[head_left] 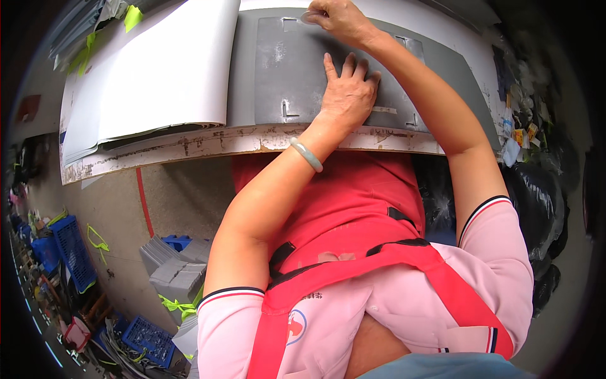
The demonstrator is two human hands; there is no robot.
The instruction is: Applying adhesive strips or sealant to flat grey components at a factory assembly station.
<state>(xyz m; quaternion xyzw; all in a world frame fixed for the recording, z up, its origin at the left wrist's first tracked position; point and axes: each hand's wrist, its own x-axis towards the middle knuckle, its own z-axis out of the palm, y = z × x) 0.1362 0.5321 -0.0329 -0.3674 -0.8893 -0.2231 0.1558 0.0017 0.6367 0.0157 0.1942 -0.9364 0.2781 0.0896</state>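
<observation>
My left hand (350, 95) lies flat, fingers spread, on a dark grey template sheet (284, 76) with small cut-out slots. Whitish smudges surround the slots and mark parts of its surface. Farther off, my right hand (341, 20) is closed in a pinch on a thin pale piece (308, 18), which looks like chalk, beside the upper slot. Underneath the template spreads a larger grey sheet (451, 79). A pale green bangle (307, 155) circles my left wrist.
White sheets (164, 69) lie folded over on the left of the table, whose worn front edge (252, 140) runs before me. Grey stacked pieces (180, 268) and blue crates (72, 252) stand on the floor at left. Black bags (536, 202) sit at right.
</observation>
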